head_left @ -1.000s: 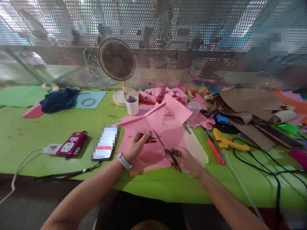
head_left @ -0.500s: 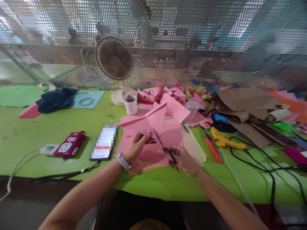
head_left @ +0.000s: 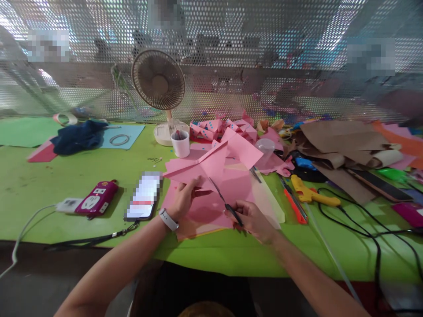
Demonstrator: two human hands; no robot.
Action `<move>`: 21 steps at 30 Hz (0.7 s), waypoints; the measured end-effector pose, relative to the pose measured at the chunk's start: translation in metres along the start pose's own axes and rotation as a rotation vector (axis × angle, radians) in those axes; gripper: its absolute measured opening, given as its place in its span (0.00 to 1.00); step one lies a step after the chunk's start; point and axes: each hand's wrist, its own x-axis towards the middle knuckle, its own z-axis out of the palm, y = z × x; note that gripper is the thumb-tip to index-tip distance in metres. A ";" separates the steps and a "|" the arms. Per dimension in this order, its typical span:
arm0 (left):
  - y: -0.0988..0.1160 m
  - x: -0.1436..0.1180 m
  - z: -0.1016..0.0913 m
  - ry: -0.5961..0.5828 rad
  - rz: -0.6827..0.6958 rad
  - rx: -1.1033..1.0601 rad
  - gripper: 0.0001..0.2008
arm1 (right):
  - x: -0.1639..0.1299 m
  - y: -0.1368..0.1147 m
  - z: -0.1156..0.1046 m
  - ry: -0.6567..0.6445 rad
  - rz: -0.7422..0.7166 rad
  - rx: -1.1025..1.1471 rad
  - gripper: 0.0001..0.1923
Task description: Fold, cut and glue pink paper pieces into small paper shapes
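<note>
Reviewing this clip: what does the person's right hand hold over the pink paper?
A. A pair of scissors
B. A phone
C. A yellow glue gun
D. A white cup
A: the right hand grips the dark handles of the scissors, whose blades point up toward the pink paper that the left hand holds. The yellow glue gun lies apart on the green table.
</note>
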 end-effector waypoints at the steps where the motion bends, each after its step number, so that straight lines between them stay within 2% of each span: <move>1: 0.001 0.000 0.000 -0.009 0.014 0.005 0.15 | -0.001 -0.001 0.001 -0.003 0.005 0.002 0.25; 7: -0.001 -0.001 -0.003 -0.026 0.014 0.115 0.15 | -0.002 -0.006 0.003 -0.018 0.015 0.007 0.25; 21: -0.002 0.000 -0.004 0.016 -0.069 0.241 0.15 | 0.000 0.006 -0.002 -0.041 -0.012 0.030 0.22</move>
